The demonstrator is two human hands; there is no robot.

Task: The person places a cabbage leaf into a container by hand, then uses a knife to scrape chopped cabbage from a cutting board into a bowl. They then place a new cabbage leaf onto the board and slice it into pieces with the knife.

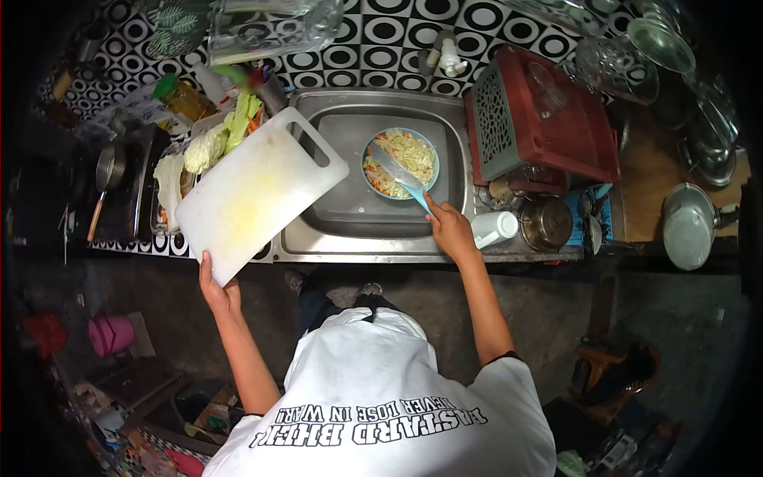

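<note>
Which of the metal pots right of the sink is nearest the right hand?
The round pot beside the white mug. The others, like the pan at the wooden counter's front edge, sit farther right.

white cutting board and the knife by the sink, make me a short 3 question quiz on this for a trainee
1. True or false: the left hand holds the white cutting board.

2. Multiple choice: where is the blade of the knife?
A) inside the white mug
B) at the shredded vegetables in the bowl
C) on top of the red rack

3. Fill in the blank: the right hand grips the knife by its ____ handle (a colour).

Key: 1. true; 2. B; 3. blue
</note>
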